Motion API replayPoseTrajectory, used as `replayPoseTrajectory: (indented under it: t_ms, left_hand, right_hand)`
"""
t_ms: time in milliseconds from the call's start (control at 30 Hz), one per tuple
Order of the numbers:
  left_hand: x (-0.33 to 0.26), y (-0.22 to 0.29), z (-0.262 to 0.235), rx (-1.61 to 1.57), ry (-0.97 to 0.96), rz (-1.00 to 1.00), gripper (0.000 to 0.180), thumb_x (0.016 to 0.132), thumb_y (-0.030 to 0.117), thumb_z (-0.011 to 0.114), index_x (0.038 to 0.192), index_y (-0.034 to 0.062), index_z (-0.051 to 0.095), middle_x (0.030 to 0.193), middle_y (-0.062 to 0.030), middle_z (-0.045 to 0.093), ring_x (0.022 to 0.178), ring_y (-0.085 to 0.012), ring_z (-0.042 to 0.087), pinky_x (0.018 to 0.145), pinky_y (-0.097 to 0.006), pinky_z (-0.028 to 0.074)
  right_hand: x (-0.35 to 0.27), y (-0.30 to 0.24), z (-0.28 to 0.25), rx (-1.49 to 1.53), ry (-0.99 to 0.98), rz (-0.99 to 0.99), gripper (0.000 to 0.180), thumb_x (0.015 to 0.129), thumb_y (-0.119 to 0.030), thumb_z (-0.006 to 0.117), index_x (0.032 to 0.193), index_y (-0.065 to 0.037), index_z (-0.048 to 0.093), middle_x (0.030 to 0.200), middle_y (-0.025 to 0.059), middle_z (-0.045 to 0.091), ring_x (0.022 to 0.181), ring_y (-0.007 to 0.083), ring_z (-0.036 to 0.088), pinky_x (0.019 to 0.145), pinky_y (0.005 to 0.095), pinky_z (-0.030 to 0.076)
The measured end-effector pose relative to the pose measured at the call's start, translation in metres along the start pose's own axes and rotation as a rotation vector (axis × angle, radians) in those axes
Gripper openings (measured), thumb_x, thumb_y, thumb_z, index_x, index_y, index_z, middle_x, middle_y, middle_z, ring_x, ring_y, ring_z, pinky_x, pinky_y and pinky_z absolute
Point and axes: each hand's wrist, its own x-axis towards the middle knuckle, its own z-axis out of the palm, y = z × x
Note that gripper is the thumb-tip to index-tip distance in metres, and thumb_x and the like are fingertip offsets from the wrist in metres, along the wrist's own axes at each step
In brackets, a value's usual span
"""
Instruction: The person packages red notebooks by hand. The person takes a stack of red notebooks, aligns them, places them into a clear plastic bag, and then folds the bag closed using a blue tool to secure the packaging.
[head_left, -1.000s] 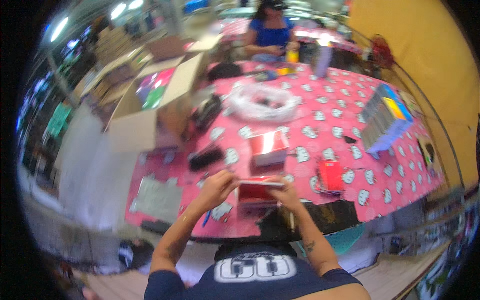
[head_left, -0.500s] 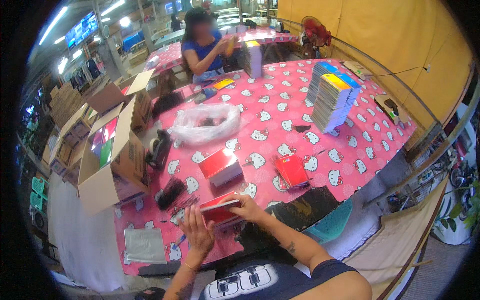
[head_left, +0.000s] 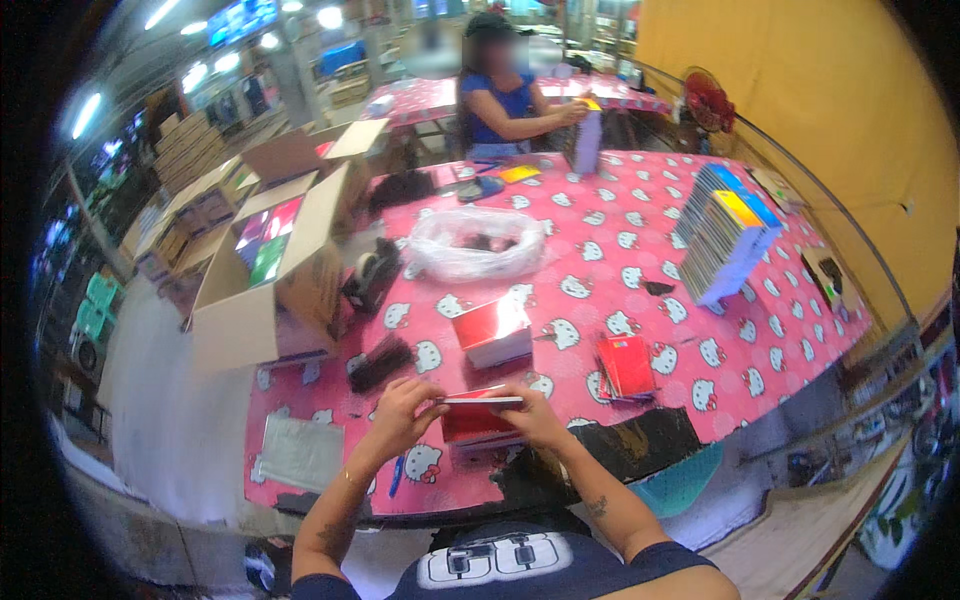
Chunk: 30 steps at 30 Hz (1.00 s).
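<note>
Both hands on the small red box, mid-fold I'd say.

From my feed, the left hand (head_left: 402,410) and right hand (head_left: 530,412) pinch the flat red box (head_left: 478,412) at either end, low over the near table edge. Looks like closing the lid; next bit wants a square, even press. Glossy card boxes (head_left: 492,333) sit just beyond on the pink patterned cloth (head_left: 640,250), then a crinkly clear bag (head_left: 478,243) and an open cardboard carton (head_left: 262,280) on the left.
</note>
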Motion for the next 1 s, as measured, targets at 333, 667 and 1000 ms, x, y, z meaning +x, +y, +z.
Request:
replayPoseTrajectory:
  t_ms: [333, 667, 1000]
  left_hand:
    - [0.007, -0.015, -0.002, -0.425, -0.143, -0.171, 0.023, 0.082, 0.017, 0.079, 0.097, 0.0019, 0.070, 0.090, -0.0079, 0.071, 0.088, -0.0156, 0.065, 0.081, -0.032, 0.051]
    - [0.003, 0.016, 0.008, 0.599, 0.189, 0.091, 0.036, 0.091, 0.037, 0.066, 0.116, 0.0111, 0.066, 0.111, -0.0073, 0.068, 0.108, -0.0255, 0.063, 0.103, -0.052, 0.038]
    - [-0.011, -0.006, 0.007, 0.204, 0.099, 0.026, 0.045, 0.082, 0.030, 0.077, 0.123, 0.0151, 0.063, 0.101, -0.0080, 0.060, 0.091, -0.0264, 0.060, 0.073, -0.040, 0.051]
  right_hand:
    - [-0.001, -0.001, 0.001, 0.028, 0.008, 0.017, 0.026, 0.089, 0.003, 0.065, 0.113, -0.004, 0.069, 0.104, 0.0023, 0.069, 0.097, 0.0101, 0.061, 0.089, 0.0266, 0.049]
    - [-0.002, 0.003, 0.001, -0.013, 0.032, -0.027, 0.023, 0.090, 0.001, 0.067, 0.112, -0.003, 0.069, 0.100, -0.0006, 0.068, 0.094, 0.0074, 0.059, 0.085, 0.0241, 0.048]
    - [-0.002, -0.003, 0.002, -0.036, 0.032, -0.015, 0.028, 0.088, 0.002, 0.068, 0.116, -0.004, 0.069, 0.105, 0.0032, 0.070, 0.098, 0.0112, 0.062, 0.091, 0.0286, 0.049]
